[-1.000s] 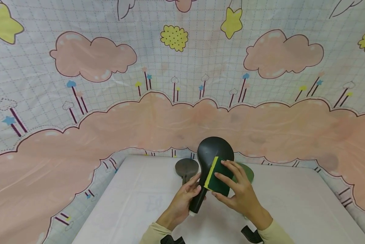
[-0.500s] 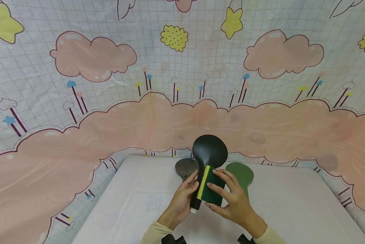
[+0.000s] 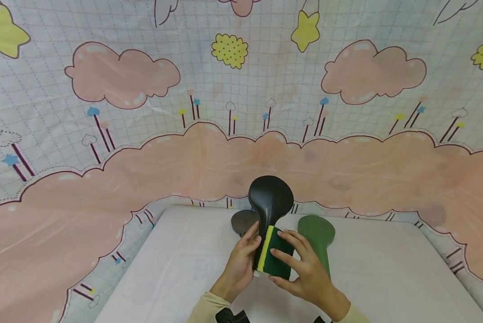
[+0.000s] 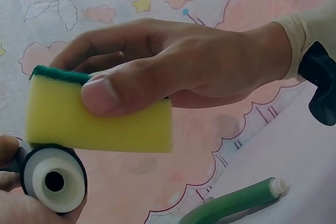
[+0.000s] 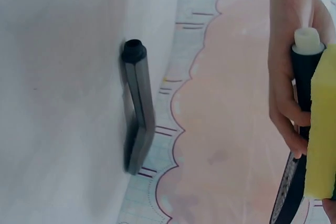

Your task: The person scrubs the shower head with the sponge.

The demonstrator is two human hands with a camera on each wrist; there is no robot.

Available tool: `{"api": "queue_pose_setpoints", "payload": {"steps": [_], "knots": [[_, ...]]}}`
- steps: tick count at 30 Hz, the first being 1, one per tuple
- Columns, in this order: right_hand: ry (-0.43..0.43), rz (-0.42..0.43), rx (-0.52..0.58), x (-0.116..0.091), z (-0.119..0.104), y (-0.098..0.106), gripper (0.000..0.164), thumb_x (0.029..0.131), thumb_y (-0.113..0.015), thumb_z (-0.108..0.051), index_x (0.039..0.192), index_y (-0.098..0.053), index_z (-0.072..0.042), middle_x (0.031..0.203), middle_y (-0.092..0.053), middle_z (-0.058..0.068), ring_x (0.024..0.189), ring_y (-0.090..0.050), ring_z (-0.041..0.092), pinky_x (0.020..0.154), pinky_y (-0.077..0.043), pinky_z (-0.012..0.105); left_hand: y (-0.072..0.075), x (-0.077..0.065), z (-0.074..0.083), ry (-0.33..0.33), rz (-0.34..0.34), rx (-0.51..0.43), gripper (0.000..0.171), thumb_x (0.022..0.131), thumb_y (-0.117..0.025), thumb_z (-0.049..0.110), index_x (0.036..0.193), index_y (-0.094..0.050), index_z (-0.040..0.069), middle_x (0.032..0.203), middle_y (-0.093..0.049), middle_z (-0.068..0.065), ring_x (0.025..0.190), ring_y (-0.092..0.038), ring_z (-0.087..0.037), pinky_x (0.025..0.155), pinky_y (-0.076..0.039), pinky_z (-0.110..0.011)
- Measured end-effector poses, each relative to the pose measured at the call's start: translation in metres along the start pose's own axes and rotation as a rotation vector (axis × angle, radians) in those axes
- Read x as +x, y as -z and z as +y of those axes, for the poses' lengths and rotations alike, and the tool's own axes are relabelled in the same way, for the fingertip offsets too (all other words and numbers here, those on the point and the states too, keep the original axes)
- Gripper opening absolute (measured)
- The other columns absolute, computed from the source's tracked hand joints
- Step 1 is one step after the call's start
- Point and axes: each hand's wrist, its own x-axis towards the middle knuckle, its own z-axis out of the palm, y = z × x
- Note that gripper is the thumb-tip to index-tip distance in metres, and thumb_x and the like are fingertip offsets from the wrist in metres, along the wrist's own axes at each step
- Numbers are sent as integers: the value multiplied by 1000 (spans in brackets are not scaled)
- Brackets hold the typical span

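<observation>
My left hand (image 3: 236, 265) grips the handle of a black handheld shower head (image 3: 271, 197), held up with its round head at the top. The white connector end (image 4: 39, 179) of the handle faces the left wrist camera. With thumb and fingers my right hand (image 3: 311, 271) holds a yellow and green scouring sponge (image 3: 280, 253). Its yellow side lies along the handle, near the lower end. In the right wrist view the sponge (image 5: 321, 129) covers part of the handle, and fingers of the left hand (image 5: 286, 72) wrap behind it.
A grey shower head (image 3: 242, 222) lies on the white table (image 3: 164, 251) behind the left hand, partly hidden. To the right lies a green shower head (image 3: 315, 231), its handle passing behind the right hand. A cloud-patterned cloth (image 3: 225, 166) hangs behind the table.
The sponge has slid from the black shower head's head down along the handle to its lower end. The shower head has shifted left and stands more upright; more of the green one shows.
</observation>
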Motion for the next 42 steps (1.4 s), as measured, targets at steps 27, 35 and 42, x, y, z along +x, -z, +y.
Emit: {"api": "queue_pose_setpoints", "payload": {"steps": [27, 35, 42], "knots": [[97, -31, -28, 2, 16, 5, 45, 88, -65, -55, 117, -70, -21, 135, -57, 18, 122, -49, 35, 118, -26, 25, 10, -5, 1, 47, -27, 96, 59, 102, -51, 15, 156, -28, 20, 149, -44, -16, 124, -54, -17, 102, -45, -32], [87, -16, -19, 9, 23, 12, 45, 90, -62, -56, 117, -71, -20, 134, -57, 18, 124, -48, 37, 119, -23, 21, 16, -10, 4, 60, -124, 148, 65, 99, -54, 6, 157, -25, 15, 143, -51, -16, 112, -63, -13, 96, -50, -27], [70, -11, -36, 11, 29, 17, 46, 90, -61, -56, 116, -71, -19, 136, -56, 18, 125, -48, 38, 120, -22, 22, 19, -12, 2, 64, -206, 176, 75, 92, -55, -5, 157, -20, 9, 141, -53, -14, 109, -61, -14, 93, -51, -28]]}}
